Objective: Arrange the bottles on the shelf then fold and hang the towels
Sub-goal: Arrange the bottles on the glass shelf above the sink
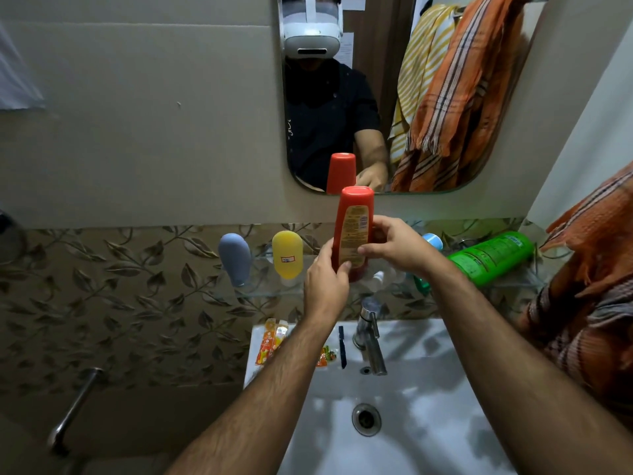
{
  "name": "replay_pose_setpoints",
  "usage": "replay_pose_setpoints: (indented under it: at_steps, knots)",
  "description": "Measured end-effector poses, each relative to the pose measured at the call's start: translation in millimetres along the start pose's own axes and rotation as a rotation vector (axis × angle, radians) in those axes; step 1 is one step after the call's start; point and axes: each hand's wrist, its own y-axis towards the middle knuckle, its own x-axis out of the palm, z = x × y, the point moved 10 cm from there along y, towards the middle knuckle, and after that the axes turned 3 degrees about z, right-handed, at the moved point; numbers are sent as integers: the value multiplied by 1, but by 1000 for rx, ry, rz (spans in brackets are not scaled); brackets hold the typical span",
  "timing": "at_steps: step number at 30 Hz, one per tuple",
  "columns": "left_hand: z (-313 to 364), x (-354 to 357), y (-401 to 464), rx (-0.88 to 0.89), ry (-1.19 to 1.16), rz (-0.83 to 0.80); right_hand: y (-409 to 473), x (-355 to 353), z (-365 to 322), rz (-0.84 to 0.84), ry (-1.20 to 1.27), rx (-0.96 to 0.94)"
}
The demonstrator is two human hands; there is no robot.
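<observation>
A home bathroom. A white washbasin with a steel tap and drain sits below the grip, a wall mirror above it. Behind the grip runs a glass shelf of toiletry bottles against leaf-patterned tiles; striped towels hang to its right.

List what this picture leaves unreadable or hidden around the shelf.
- Red bottle, head view: base and cap hidden by the left hand and right hand; label print too small.
- Green bottle: cap end hidden behind the right forearm.
- Yellow bottle: sticker too small.
- Orange towel: cut off by the right edge.
</observation>
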Motion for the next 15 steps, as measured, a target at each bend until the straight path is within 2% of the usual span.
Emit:
replay_pose_setpoints:
  at_steps: [15]
  knots:
    - [-10, -12, -10, -26, -49, 76, -6, 10, -10, 15, -162, -77]
